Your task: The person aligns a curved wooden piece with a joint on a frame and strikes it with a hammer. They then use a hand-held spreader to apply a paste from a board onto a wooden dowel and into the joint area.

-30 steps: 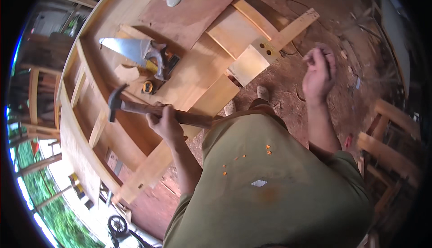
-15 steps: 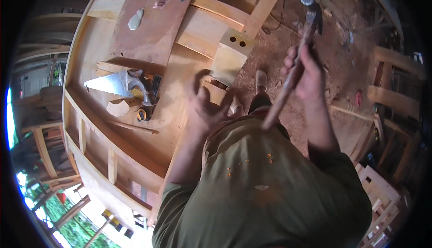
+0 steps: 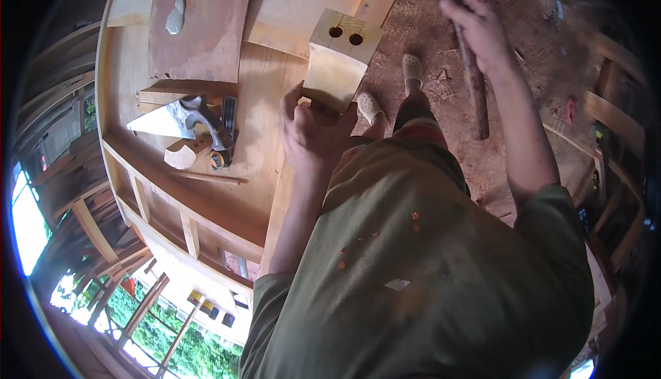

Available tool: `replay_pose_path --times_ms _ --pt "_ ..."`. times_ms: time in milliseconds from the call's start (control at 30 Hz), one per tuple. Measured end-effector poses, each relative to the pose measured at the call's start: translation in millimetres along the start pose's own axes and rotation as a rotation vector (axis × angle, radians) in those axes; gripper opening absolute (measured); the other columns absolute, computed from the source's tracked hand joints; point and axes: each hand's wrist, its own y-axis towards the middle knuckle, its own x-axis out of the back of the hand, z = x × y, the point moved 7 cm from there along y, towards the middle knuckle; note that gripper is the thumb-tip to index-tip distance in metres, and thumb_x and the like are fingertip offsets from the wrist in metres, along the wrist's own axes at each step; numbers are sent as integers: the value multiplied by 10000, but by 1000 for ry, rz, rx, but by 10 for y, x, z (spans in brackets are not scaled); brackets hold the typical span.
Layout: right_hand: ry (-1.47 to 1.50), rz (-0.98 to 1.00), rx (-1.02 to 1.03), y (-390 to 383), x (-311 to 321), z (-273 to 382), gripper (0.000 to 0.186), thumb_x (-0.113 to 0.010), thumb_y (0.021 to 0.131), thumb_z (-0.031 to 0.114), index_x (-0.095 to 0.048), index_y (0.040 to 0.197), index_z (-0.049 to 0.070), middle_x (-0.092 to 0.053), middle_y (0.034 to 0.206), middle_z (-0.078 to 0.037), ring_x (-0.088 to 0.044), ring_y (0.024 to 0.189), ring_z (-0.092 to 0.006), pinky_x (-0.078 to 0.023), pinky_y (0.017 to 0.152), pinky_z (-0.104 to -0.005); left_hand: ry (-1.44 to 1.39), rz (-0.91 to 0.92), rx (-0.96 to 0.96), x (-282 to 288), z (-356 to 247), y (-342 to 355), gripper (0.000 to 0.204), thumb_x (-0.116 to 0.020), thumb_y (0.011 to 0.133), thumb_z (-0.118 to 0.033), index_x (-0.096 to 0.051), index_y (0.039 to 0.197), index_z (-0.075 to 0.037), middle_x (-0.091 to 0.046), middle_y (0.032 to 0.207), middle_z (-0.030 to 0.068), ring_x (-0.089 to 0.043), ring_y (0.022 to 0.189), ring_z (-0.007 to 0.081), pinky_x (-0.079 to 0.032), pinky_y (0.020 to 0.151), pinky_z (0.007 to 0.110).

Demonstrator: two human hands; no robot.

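My left hand (image 3: 313, 128) is closed round the near end of a pale wooden block (image 3: 337, 72). Two dark round holes and pencil lines show on the block's far face, and its near end is hidden by my fingers. The block rests at the edge of a large wooden panel frame (image 3: 261, 138). Up and to the right, my right hand (image 3: 482, 35) grips a hammer by its wooden handle (image 3: 475, 103). The hammer's head is outside the picture at the top.
On the panel lie a handsaw (image 3: 165, 121), a tape measure (image 3: 219, 159), a smaller curved wooden block (image 3: 180, 156) and a thin stick (image 3: 206, 178). A brown board (image 3: 193, 52) carries a white blob (image 3: 175, 17). Shavings litter the dirt floor (image 3: 441, 103).
My right hand has risen with the hammer, taking its head out of view. My left hand, spread near the block before, is now closed on its near end. The view has shifted.
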Motion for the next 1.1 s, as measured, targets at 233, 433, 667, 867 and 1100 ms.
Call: replay_pose_path --times_ms 233,433,667,867,1100 --pt "-160 517 -13 -82 -672 4 569 -599 997 69 -437 1536 155 -561 1468 -43 -572 1235 -125 -463 1061 -286 -26 -40 -37 58 -50 36 491 -919 572 -295 -616 762 41 -598 1120 175 -655 882 368 -547 752 477" --pt "-43 164 -6 136 -270 170 638 -619 968 64 -384 1559 110 -540 1393 -36 -516 1131 -118 -439 987 -276 -54 -18 -12 24 -94 91 436 -897 571 -245 -600 719 38 -589 1054 165 -651 841 372 -547 734 477" --pt "-54 553 -40 -268 -713 -27 585 -532 1006 13 -380 1562 120 -513 1503 -82 -467 1386 -179 -406 1141 -338 -15 21 34 0 -63 76 439 -886 564 -244 -623 756 51 -588 1052 165 -658 850 379 -549 731 485" --pt "-81 147 68 -145 -169 714 668 -621 950 20 -362 1564 55 -599 1226 31 -503 714 -30 -455 612 -195 134 2 -126 38 -52 121 567 -910 602 -278 -629 960 61 -614 1164 175 -680 911 354 -561 778 456" --pt "-390 242 160 -444 -386 1374 651 -642 945 47 -384 1543 26 -659 1208 -16 -595 835 -48 -494 705 -199 -1396 578 6 -54 71 863 382 -550 1053 -370 -581 1160 -5 -637 1049 55 -622 893 140 -465 872 248"
